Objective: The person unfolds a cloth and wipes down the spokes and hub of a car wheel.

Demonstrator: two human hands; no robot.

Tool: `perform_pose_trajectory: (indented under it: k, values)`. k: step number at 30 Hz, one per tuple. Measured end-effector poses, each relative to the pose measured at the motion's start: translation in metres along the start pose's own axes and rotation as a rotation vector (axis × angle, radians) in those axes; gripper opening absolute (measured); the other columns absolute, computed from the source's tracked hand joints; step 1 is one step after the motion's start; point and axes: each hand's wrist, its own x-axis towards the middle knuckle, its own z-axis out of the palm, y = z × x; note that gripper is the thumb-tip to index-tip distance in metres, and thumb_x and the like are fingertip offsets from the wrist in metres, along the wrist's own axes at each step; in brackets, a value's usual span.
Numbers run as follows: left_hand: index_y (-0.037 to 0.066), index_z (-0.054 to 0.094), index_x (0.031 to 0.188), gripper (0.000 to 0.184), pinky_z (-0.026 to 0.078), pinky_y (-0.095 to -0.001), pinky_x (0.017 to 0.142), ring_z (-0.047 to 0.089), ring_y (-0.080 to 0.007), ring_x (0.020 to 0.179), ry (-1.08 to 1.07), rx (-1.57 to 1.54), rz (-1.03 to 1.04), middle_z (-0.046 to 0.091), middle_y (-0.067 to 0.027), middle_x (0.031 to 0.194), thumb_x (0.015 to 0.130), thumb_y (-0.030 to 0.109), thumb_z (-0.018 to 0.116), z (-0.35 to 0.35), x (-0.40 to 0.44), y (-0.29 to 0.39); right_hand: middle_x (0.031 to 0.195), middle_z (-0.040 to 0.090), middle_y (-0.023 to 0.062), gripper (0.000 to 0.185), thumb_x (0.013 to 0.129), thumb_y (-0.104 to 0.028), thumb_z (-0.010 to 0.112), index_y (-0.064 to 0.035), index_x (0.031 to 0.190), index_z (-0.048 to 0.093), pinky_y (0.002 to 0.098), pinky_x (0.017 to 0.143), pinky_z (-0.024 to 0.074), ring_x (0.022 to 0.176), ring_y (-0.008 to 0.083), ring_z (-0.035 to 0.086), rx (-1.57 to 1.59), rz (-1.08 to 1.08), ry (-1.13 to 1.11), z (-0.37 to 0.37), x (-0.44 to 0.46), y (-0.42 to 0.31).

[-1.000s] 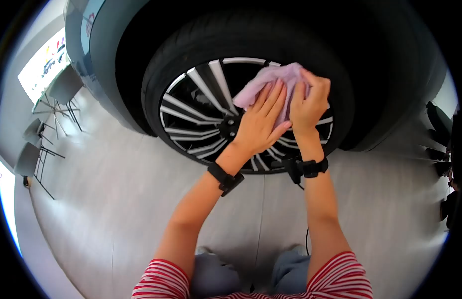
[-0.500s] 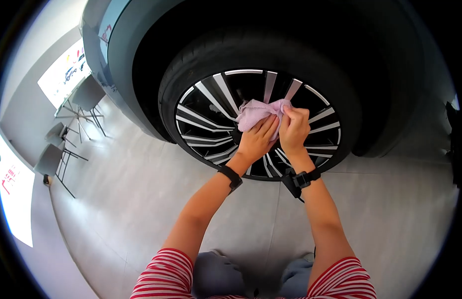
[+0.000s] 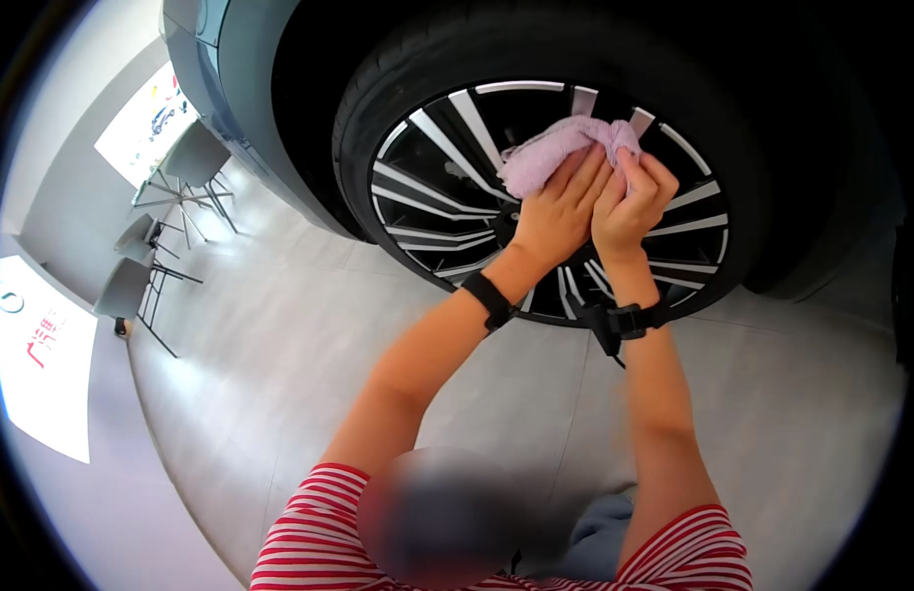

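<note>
A pink cloth [image 3: 550, 163] lies bunched against the spokes of a black and silver car wheel [image 3: 432, 175]. My left hand [image 3: 560, 210] holds the cloth to the wheel from below, its fingers long and close together over the lower folds. Beside it, my right hand [image 3: 631, 202] is closed, with the cloth's right end pinched between thumb and curled fingers. The two hands touch or nearly touch; the part of the cloth beneath them is hidden. Each wrist wears a black strap, and a small dark device hangs at the right one.
The black tyre [image 3: 356, 138] sits under a blue-grey car body [image 3: 242, 89]. Grey tiled floor [image 3: 457, 394] stretches below. Left of the car stand grey chairs [image 3: 127, 286] and a glass table [image 3: 161, 187]. Lit signs [image 3: 48, 355] are on the wall. A dark blur [image 3: 447, 512] covers part of my lap.
Both hands and the cloth have moved up and right in view. The wheel and room have also shifted, so my head has turned. The blur at the bottom is new.
</note>
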Motion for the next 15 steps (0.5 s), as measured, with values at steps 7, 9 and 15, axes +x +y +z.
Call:
perform_pose_trajectory:
  k: [7, 9, 15]
  values:
    - [0.006, 0.052, 0.131, 0.053, 0.04, -0.0402, 0.099, 0.047, -0.026, 0.121, -0.164, -0.028, -0.058, 0.051, -0.0094, 0.133, 0.078, 0.013, 0.057, 0.013, -0.066, 0.003, 0.099, 0.053, 0.0137, 0.026, 0.081, 0.005, 0.065, -0.0084, 0.103, 0.058, 0.0384, 0.074, 0.0507, 0.086, 0.0321, 0.057, 0.039, 0.024, -0.215, -0.021, -0.044, -0.01]
    - [0.004, 0.051, 0.13, 0.053, 0.039, -0.0399, 0.103, 0.047, -0.0275, 0.123, -0.209, -0.055, -0.041, 0.051, -0.0108, 0.133, 0.078, 0.012, 0.057, 0.007, -0.07, 0.002, 0.098, 0.054, 0.0129, 0.025, 0.081, 0.005, 0.065, -0.008, 0.101, 0.059, 0.0364, 0.07, 0.0517, 0.084, 0.0317, 0.059, 0.044, 0.066, -0.275, -0.027, -0.038, -0.02]
    - [-0.003, 0.044, 0.135, 0.057, 0.038, -0.0385, 0.106, 0.042, -0.0307, 0.132, -0.267, -0.008, -0.006, 0.044, -0.0175, 0.142, 0.08, 0.009, 0.052, -0.05, -0.03, -0.023, 0.086, 0.055, 0.0066, 0.012, 0.081, -0.001, 0.063, -0.0094, 0.089, 0.063, 0.0323, 0.059, 0.05, 0.07, 0.0248, 0.061, 0.17, 0.327, -0.213, -0.009, 0.05, -0.057]
